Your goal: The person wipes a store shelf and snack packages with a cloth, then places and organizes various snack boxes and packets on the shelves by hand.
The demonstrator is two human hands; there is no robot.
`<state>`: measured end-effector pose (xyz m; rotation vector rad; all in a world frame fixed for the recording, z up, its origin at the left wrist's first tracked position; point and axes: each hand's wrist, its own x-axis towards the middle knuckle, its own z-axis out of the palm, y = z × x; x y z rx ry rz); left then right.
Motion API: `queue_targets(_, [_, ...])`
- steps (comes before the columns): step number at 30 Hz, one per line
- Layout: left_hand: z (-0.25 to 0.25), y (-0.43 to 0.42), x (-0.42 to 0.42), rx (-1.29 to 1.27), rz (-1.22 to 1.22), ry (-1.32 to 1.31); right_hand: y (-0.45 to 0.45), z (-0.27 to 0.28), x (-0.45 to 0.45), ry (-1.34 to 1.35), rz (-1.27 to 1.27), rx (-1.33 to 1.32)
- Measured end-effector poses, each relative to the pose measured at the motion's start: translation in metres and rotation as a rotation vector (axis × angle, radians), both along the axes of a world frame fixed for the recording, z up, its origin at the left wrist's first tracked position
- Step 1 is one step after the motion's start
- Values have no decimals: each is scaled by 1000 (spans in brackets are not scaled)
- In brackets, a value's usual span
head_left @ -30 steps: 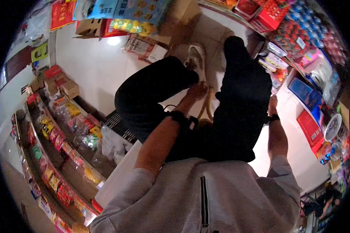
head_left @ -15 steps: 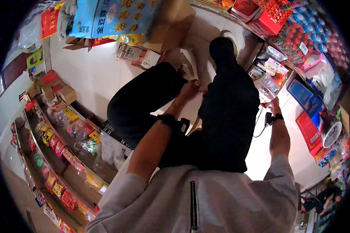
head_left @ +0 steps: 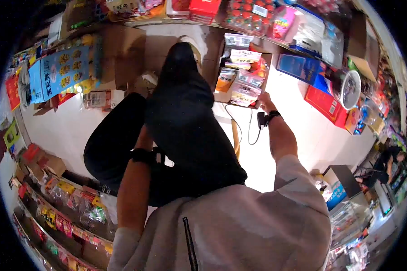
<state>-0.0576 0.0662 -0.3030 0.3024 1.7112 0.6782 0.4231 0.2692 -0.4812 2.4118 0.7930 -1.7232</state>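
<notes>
At the near right corner of an open cardboard box (head_left: 268,81), my right hand (head_left: 266,102) is closed on the edge. Packaged snacks (head_left: 245,92) fill the box, in white, orange and red bags. A strap with a small black device and a cable sits on my right wrist. My left hand (head_left: 143,138) reaches down between my legs. My dark trouser leg hides its fingers, and only the part just past the strapped wrist shows.
Shelves with bagged snacks (head_left: 65,226) curve along the left. A blue printed carton (head_left: 61,72) stands at the upper left. Red-capped bottles (head_left: 248,16), a red box (head_left: 325,106) and a white tub (head_left: 351,90) are at the right. A person (head_left: 386,165) is at the far right.
My view has turned right, so the snack box now appears nearer the middle. My right hand stays at the box's edge. My left hand has gone from plain view to behind my leg.
</notes>
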Motion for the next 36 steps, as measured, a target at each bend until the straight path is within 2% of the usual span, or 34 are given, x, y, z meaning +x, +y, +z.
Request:
queue_targets(2, [11,14,-8,44,45,-13,-25,-36,25,174,-89,20])
queue_targets(4, [24,37,-15,106,74,-19,-21,12,19,151,33,-81])
queue_targets(6, [36,63,-15,180,77,-6,-39,32,29,284,-57,-41])
queue_targets(7, [45,80,-15,220,76,3,-49,41,37,322,-26,-40])
queue_targets(8, [53,96,-14,259,75,12,-62,51,41,478,-182,31])
queue_targets(9, [65,108,-14,295,61,37,-75,37,50,423,-182,17])
queue_targets(11, [91,125,-15,351,12,118,-87,61,47,293,-139,65])
queue_targets(12, [105,131,-14,373,-29,188,-94,44,61,254,-73,13])
queue_targets(13, [121,135,-12,366,-134,365,-100,47,65,278,-91,70])
queue_targets(15, [153,147,-6,404,-191,437,-106,70,66,265,-53,138])
queue_targets(17, [172,153,7,436,-247,501,-114,71,72,250,-91,188])
queue_targets(20, [202,162,50,707,-416,783,-122,42,92,205,-105,235])
queue_targets(21, [221,160,82,756,-439,834,-113,83,84,187,-7,214])
queue_targets(22, [241,160,108,757,-477,775,-106,123,76,169,94,194])
queue_targets(23, [237,161,117,882,-547,861,-100,160,66,216,7,227])
queue_targets(24, [254,161,137,817,-589,822,-97,168,64,180,27,219])
queue_targets(26, [246,158,158,873,-705,771,-99,155,75,332,51,352])
queue_targets(28, [232,153,172,826,-779,712,-89,134,88,350,95,320])
queue_targets(29, [212,151,174,770,-802,683,-84,165,74,424,66,478])
queue_targets(30, [197,151,175,758,-865,675,-83,208,63,781,-41,644])
queue_targets(31, [178,146,177,851,-788,694,-75,232,54,738,-22,612])
queue_targets(32, [181,146,179,800,-857,739,-66,249,53,685,-1,573])
queue_targets(33, [172,142,183,733,-816,689,-58,262,52,676,29,584])
queue_targets(34, [171,141,186,827,-740,653,-50,274,52,659,57,591])
queue_targets(36, [174,133,189,774,-619,518,-36,296,56,707,37,654])
